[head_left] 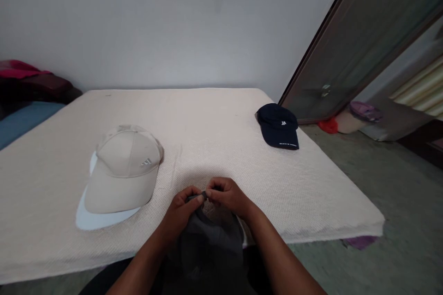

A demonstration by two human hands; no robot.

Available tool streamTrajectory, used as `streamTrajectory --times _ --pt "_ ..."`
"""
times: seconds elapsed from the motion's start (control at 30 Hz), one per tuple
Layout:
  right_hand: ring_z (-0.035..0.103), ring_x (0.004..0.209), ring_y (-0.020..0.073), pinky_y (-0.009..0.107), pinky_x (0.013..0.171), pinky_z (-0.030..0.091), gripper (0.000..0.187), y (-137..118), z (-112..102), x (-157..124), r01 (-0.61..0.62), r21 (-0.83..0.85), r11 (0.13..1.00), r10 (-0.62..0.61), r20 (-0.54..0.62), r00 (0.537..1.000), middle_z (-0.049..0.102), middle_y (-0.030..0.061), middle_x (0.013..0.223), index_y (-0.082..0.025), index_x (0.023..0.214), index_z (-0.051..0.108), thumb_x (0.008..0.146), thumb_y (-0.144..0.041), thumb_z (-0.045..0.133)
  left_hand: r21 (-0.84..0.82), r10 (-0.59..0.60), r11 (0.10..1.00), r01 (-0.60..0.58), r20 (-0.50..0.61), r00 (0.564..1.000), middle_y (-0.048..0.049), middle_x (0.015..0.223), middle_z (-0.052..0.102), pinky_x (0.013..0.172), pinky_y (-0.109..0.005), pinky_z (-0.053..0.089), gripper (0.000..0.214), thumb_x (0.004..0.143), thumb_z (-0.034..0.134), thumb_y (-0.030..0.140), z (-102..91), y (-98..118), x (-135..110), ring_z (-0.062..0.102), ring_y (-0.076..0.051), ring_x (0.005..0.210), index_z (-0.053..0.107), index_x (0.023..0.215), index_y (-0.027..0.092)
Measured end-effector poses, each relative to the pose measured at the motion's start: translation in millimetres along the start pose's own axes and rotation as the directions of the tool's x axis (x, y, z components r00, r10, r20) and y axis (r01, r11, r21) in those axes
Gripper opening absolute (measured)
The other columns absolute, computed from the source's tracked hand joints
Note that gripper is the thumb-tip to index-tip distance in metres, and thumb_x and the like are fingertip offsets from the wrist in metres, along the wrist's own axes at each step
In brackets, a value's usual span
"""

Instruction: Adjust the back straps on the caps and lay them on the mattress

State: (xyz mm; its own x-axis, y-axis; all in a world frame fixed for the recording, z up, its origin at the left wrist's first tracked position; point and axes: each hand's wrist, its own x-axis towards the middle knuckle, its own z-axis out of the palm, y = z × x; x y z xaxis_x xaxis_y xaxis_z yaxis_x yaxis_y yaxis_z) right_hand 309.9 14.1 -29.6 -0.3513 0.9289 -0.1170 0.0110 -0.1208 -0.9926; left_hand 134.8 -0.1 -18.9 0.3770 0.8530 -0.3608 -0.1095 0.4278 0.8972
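A dark grey cap (212, 249) is held at the near edge of the bed, low in the head view, its back strap turned away from me. My left hand (182, 210) pinches one end of that strap between thumb and fingers. Close against it, my right hand (228, 197) grips the strap's other end with bent fingertips. Whether the strap is fastened between them is too small to tell. Left of my hands, a beige cap (121, 161) with a striped logo rests on top of a light blue cap (104, 220), of which mostly the brim shows.
A navy cap (278, 126) lies near the right edge of the cream bedspread (214, 124). Behind the bed stands a white wall (173, 37). Dark and pink items (31, 78) are piled at the far left. Red and purple things (365, 110) sit on the floor at right.
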Motion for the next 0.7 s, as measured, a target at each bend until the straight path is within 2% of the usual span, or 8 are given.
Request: streamTrajectory --times 0.27,0.43,0.7 --pt "0.043 0.046 0.0075 0.022 0.047 0.032 0.018 -4.3 -2.9 0.5 -0.022 0.188 0.982 0.038 -0.081 0.996 0.053 -0.0028 0.055 -0.015 0.064 0.056 0.076 -0.028 0.059 -0.163 -0.017 0.987 0.012 -0.031 0.999 0.0038 0.066 0.056 0.047 -0.016 0.035 0.013 0.074 0.065 0.027 -3.1 0.3 -2.5 0.045 -0.006 0.050 0.057 0.078 0.017" --pt "0.042 0.046 0.0069 0.022 0.048 0.031 0.019 -2.6 0.3 0.3 -0.054 0.220 0.974 0.060 -0.021 0.998 0.052 -0.0033 0.055 -0.015 0.064 0.055 0.076 -0.029 0.060 -0.189 -0.016 0.982 0.015 -0.001 1.000 0.0044 0.063 0.056 0.046 -0.016 0.034 0.015 0.074 0.066 0.029 -2.0 0.1 -1.9 0.045 -0.005 0.048 0.058 0.078 0.017" --pt "0.041 0.047 0.0076 0.022 0.048 0.030 0.020 -0.6 4.2 -1.4 -0.108 0.266 0.958 0.086 0.092 0.992 0.051 -0.0034 0.051 -0.015 0.067 0.057 0.077 -0.032 0.060 -0.228 -0.026 0.973 0.029 0.016 1.000 0.0013 0.067 0.063 0.055 -0.020 0.041 0.015 0.073 0.067 0.028 1.4 -0.3 -1.6 0.055 -0.010 0.058 0.060 0.081 0.017"
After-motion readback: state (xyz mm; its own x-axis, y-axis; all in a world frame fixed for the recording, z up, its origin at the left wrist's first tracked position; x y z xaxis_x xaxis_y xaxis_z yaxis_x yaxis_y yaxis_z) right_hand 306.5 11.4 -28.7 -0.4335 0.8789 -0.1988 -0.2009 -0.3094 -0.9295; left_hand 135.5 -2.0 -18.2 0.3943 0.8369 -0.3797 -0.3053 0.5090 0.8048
